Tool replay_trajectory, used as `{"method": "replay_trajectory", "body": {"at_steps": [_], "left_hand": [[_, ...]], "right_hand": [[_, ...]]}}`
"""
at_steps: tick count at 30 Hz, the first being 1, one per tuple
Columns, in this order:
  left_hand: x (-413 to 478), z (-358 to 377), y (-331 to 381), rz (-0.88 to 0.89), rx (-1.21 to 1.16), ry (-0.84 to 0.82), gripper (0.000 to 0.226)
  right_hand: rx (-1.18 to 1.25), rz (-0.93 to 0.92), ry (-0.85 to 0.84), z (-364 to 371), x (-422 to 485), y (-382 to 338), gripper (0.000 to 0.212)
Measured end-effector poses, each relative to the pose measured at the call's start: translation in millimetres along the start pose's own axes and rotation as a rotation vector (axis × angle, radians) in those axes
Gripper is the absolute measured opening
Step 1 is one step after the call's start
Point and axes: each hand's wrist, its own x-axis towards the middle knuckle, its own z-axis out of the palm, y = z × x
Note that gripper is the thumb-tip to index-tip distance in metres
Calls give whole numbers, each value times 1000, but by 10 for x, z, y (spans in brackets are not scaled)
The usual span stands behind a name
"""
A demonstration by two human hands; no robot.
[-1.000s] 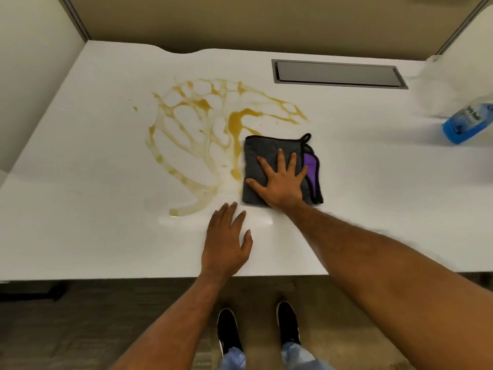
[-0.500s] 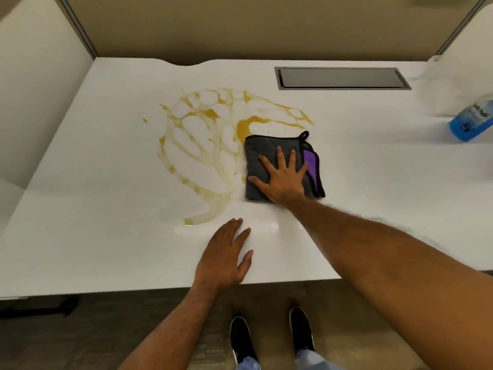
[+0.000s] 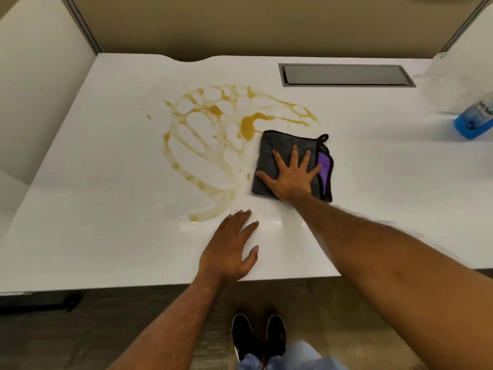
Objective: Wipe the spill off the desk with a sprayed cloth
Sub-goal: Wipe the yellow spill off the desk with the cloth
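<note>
A yellow-brown spill (image 3: 226, 145) spreads in thin branching streaks over the left middle of the white desk (image 3: 386, 182). A folded dark grey cloth (image 3: 277, 148) with a purple inner face and a black loop lies just right of the spill, its top left corner touching the thick blob. My right hand (image 3: 290, 174) presses flat on the cloth with the fingers spread. My left hand (image 3: 229, 252) rests palm down on the desk near the front edge, below the spill's lowest streak, holding nothing.
A blue spray bottle (image 3: 474, 118) lies at the far right of the desk. A grey recessed cable hatch (image 3: 346, 75) sits at the back. Partition walls close off the left, back and right sides. My black shoes (image 3: 258, 340) show below the desk's front edge.
My right hand has slid the cloth a little to the right and away from me beside the spill. My left hand stays flat near the front edge. The view has shifted slightly.
</note>
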Motion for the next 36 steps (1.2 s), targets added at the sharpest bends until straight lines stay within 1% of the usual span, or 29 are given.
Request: {"method": "replay_trajectory", "body": {"at_steps": [3, 5, 6, 8, 10, 13, 15, 17, 19, 20, 22, 24, 28, 29, 31, 33, 34, 36], "left_hand": [[6, -39, 20, -14, 10, -22, 60], [19, -64, 28, -13, 30, -33, 59], [21, -77, 35, -5, 42, -36, 59], [22, -90, 49, 3, 43, -43, 59], [12, -73, 42, -9, 34, -29, 58], [16, -43, 24, -11, 20, -5, 58], [15, -44, 13, -12, 20, -3, 58], [21, -54, 29, -20, 20, -3, 58], [19, -69, 47, -23, 20, -16, 59], [17, -75, 49, -26, 18, -24, 59], [10, -85, 47, -34, 9, -27, 59], [11, -90, 42, -28, 8, -26, 60], [9, -81, 35, -15, -26, -38, 61], [2, -75, 32, -15, -33, -37, 60], [-17, -66, 27, -7, -57, -8, 54], [-59, -57, -4, 6, -101, 39, 47], [-83, -65, -27, 15, -125, 58, 45], [-97, -91, -76, 48, -173, 89, 42]], "right_hand": [[-49, -233, -4, 105, -214, -201, 84], [-78, -341, 27, 146, -355, -10, 77], [-73, -357, 46, 138, -371, 146, 74], [-63, -315, 61, 84, -319, 452, 73], [-60, -214, 56, 33, -187, 588, 76], [-51, -103, 39, 2, 31, 406, 84], [-47, -115, 5, 11, 74, 164, 87], [-74, -196, -8, 42, 31, -15, 86], [-71, -262, -8, 68, -67, -39, 82], [-58, -266, 9, 86, -120, 13, 79], [-46, -238, 59, 114, -196, 170, 75], [-55, -171, 83, 117, -187, 267, 76], [-17, -26, 41, 87, -6, -76, 85], [-19, -31, 38, 97, -2, -205, 85], [-49, -100, 28, 137, -86, -373, 83], [-70, -155, 17, 179, -253, -346, 79], [-63, -151, 30, 192, -326, -287, 77], [-44, -78, 67, 178, -395, -147, 74]]}}
